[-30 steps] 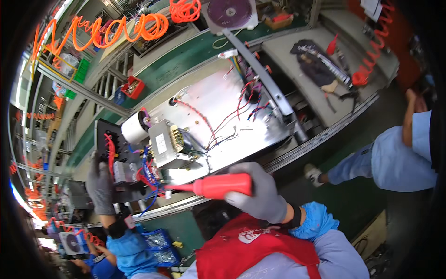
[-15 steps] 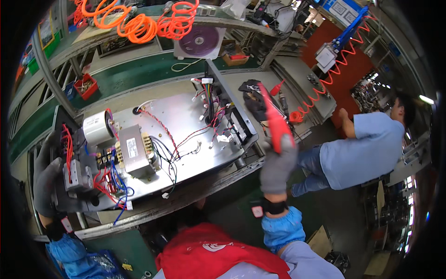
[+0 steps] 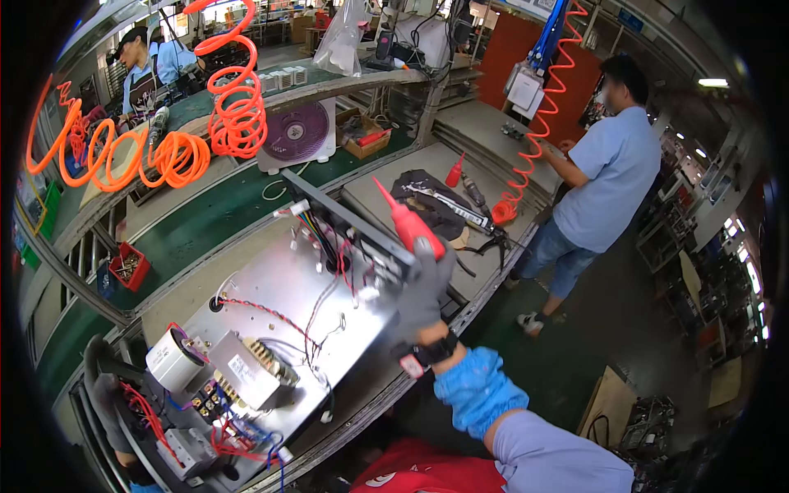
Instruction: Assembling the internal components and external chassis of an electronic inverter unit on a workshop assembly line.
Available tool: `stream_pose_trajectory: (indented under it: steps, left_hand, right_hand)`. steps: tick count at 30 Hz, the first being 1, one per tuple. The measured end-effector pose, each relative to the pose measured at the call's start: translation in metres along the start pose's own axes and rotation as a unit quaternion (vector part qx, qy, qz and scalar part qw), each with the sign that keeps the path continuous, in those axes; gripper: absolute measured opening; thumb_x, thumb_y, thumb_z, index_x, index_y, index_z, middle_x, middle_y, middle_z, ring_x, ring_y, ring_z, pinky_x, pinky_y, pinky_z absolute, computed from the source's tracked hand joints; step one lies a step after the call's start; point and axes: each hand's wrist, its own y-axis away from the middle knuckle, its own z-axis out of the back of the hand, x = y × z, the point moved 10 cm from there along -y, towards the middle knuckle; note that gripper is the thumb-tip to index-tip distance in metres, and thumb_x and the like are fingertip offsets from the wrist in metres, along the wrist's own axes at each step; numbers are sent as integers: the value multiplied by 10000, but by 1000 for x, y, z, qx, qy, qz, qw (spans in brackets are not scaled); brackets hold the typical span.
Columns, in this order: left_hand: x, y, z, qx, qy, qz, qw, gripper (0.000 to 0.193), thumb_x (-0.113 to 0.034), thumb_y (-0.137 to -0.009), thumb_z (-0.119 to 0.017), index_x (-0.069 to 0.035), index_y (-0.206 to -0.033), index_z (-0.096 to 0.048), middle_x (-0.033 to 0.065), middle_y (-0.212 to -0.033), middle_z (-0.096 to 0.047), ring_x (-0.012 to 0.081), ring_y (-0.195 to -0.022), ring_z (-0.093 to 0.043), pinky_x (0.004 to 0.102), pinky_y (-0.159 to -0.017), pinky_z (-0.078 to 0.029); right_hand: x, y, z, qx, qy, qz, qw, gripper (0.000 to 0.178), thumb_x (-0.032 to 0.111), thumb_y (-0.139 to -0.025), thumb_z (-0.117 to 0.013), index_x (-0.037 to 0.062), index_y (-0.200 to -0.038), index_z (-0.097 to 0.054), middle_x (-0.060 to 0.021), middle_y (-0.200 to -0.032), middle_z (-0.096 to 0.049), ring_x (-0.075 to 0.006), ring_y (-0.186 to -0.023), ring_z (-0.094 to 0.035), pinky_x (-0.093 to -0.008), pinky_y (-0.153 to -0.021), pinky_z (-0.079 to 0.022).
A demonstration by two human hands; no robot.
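A metal chassis lies in front of me, carrying a transformer, a white cylindrical capacitor and loose coloured wires. At its left end my left hand, in a grey glove, is closed around the black end panel's edge; part of it is dim near the picture's rim. My right hand, also gloved and slightly blurred, grips a red squeeze bottle with a pointed nozzle directed up and left. That hand is at the chassis's right end panel; whether it touches the panel I cannot tell.
Beyond the right end lie a black cloth, a caulking gun, pliers and another red bottle. Orange coiled hoses hang at the upper left. A co-worker stands at the right; another is far left.
My view has turned, so the scene sits lower and tilted. My right hand has come from beside the chassis to its right end panel, still holding the bottle. My left hand stays at the left end.
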Motion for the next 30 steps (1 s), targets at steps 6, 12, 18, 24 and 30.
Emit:
stream_pose_trajectory:
  steps: [6, 12, 18, 24, 30]
  left_hand:
    - [1, 53, 10, -187, -18, -27, 982, 555, -140, -827, -566, 2, -1354, -462, 26, -901, -588, 97, -694, -563, 232, -618, -481]
    - [9, 49, 29, -198, -49, -51, 978, 558, -127, -811, -591, 21, -1331, -454, 52, -998, -539, 101, -857, -532, 223, -734, -450]
    - [-10, 50, 12, -213, -106, -136, 962, 709, -113, -749, -637, 50, -1398, -402, 127, -1316, -541, 153, -1152, -480, 274, -964, -389]
    - [-13, 48, -13, -217, 0, -110, 970, 626, -149, -831, -585, 9, -1409, -402, 60, -1220, -576, 46, -777, -502, 188, -674, -421]
    - [-19, 55, -34, -215, 25, -113, 970, 623, -91, -783, -590, 27, -1371, -423, 115, -1401, -480, 139, -1273, -430, 226, -1013, -361]
  right_hand:
    - [-3, -55, -69, 78, 193, 63, 976, 521, 265, -886, -691, 3, -1251, -428, -98, -1084, -520, -152, -904, -544, -313, -799, -488]
    - [125, -7, -30, 117, 184, 225, 950, 434, 105, -862, -617, 13, -1253, -451, -117, -1104, -533, -155, -820, -584, -262, -698, -512]
    - [158, 55, -43, 254, 358, 407, 801, 461, 53, -671, -751, -27, -1076, -545, -172, -958, -576, -296, -831, -615, -377, -762, -511]
    - [134, 56, -61, 259, 389, 458, 757, 454, 80, -667, -780, -22, -1046, -553, -185, -921, -591, -352, -793, -605, -409, -692, -508]
    - [124, 50, -67, 256, 404, 451, 754, 452, 84, -671, -775, -20, -1047, -548, -181, -902, -583, -355, -788, -605, -413, -688, -509]
